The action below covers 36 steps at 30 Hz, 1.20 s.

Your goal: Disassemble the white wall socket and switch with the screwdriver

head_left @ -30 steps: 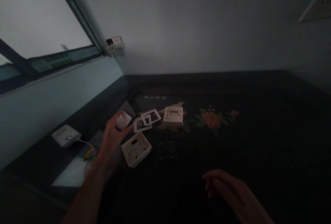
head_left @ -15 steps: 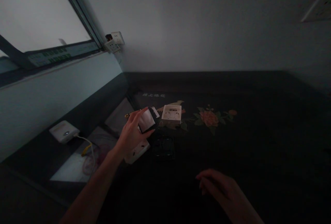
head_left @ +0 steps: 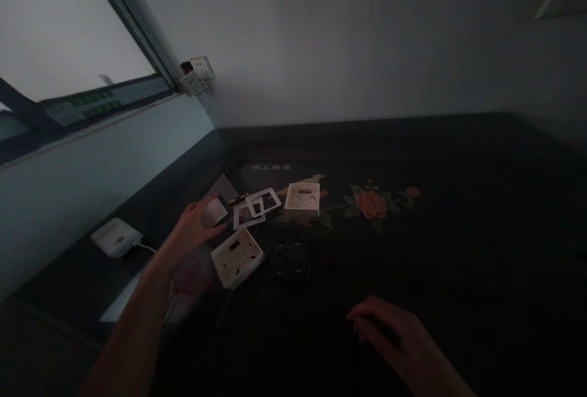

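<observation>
My left hand (head_left: 195,224) is closed around a wall switch (head_left: 215,210) with a white square face and dark edges, held by its sides. To its right lie two overlapping white cover frames (head_left: 265,202). A white switch back box (head_left: 238,258) rests tilted below and right of that hand. Another white back box (head_left: 303,198) sits further back. Beside the nearer box is a black square frame-like part (head_left: 290,259), hard to make out in the dim light. My right hand (head_left: 394,336) hovers at the lower right, fingertips pressed together; anything between them is hidden.
The dark tabletop (head_left: 449,250) bears a printed flower (head_left: 371,204). A white device (head_left: 117,237) with a cable stands at the left. Wall sockets (head_left: 197,76) are at the back left corner, beside a window.
My left hand has moved left with the switch, away from the cover frames and the nearer back box, which show more fully. My right hand stays nearly still.
</observation>
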{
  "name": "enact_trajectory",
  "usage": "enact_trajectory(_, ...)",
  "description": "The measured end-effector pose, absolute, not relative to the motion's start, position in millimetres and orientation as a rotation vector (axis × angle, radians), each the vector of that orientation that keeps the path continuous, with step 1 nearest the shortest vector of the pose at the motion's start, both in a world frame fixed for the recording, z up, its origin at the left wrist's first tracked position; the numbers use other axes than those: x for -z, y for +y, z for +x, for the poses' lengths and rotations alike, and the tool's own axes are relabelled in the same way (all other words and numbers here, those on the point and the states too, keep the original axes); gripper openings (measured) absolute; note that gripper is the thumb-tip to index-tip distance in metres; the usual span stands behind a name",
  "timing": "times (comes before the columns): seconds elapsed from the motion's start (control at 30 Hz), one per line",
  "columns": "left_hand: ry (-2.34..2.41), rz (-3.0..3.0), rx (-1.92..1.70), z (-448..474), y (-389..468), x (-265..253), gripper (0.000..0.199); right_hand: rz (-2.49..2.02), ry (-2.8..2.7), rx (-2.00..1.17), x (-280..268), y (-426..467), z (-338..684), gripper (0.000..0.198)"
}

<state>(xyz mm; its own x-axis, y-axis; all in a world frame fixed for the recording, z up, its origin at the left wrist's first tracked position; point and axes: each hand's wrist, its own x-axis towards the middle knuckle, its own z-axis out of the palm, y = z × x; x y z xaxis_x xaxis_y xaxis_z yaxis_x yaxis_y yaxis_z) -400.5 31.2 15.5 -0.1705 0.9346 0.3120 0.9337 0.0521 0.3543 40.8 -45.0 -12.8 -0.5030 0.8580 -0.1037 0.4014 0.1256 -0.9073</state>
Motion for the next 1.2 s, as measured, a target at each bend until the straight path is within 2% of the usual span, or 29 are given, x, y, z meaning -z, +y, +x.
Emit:
enact_trajectory(0.2, 2.200, 2.014, -0.646, -410.2, 23.6, -3.7, 0.063, -1.209, -1.943, -1.373, 13.4, -45.1, 41.0, 0.024)
enact_trajectory(1.0, 1.962, 2.079, -0.676, -378.5, 52.3, 6.5, 0.051, -1.189, -1.955, -1.315, 12.4, -44.2, 39.9, 0.021)
enact_trajectory(1.2, 2.014, 2.119, -0.830, -360.9, 46.6, -20.4, 0.042, -1.192, -1.968, -1.300, 12.0, -43.0, 40.1, 0.025)
